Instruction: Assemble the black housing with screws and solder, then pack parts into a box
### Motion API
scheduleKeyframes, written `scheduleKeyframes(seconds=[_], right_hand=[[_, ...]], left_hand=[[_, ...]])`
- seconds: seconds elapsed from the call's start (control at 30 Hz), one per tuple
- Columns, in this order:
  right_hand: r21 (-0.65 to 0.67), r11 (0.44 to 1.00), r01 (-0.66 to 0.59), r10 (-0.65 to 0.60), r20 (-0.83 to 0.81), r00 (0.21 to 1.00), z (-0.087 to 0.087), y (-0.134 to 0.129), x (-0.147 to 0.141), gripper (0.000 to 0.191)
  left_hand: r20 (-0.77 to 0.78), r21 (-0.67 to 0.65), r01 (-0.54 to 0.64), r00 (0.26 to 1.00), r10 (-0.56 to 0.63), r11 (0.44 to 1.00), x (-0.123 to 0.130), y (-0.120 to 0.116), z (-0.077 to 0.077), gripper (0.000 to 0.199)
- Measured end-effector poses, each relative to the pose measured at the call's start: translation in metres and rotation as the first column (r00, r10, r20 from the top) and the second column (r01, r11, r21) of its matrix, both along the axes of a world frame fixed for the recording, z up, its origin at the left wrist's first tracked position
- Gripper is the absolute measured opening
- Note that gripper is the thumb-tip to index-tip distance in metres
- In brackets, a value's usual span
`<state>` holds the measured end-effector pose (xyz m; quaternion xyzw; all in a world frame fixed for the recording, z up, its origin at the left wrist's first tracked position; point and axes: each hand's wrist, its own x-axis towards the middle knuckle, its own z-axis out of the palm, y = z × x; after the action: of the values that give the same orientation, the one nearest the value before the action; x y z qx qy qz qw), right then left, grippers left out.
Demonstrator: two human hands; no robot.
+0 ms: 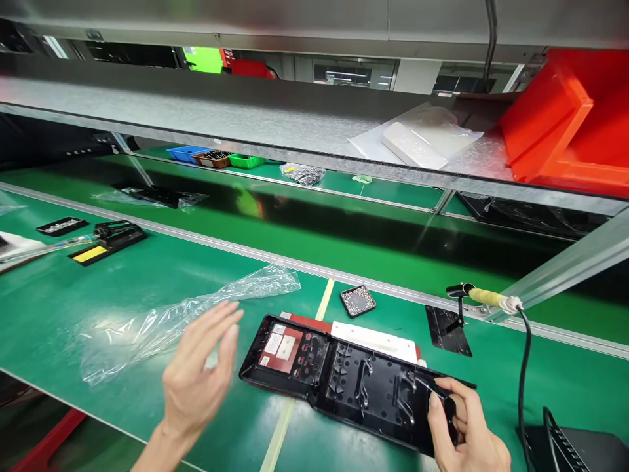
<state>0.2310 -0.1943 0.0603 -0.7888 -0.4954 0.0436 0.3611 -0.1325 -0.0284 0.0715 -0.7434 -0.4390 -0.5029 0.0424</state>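
A long black plastic housing (373,387) lies face up on the green bench, with clips and posts inside and a rectangular window at its left end. Through that window a red base with pale pieces shows. My right hand (464,419) has its thumb and fingers closed on the housing's right end; whether a small part is also between them, I cannot tell. To the left of the housing, my left hand (201,367) hovers empty, fingers stretched and thumb apart. Behind that hand lies a crumpled transparent plastic bag (147,334). A white block (373,341) sits just behind the housing.
A small black tray of tiny metal parts (358,301) stands behind the housing. A soldering iron (486,297) rests in its holder at right, its cable hanging down. Farther left lies a black part with a yellow strip (91,254). A metal shelf (275,134) carries a red bin (550,124).
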Motion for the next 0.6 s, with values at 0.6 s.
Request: scheduleKeyframes(seconds=[0.6], right_hand=[[-0.238,0.970,-0.049,-0.012,-0.249,0.968,0.018,-0.007,0.004,0.042]], left_hand=[[-0.393,-0.874,-0.248,0.866,-0.309,0.417,-0.083,0.048,-0.047,0.069]])
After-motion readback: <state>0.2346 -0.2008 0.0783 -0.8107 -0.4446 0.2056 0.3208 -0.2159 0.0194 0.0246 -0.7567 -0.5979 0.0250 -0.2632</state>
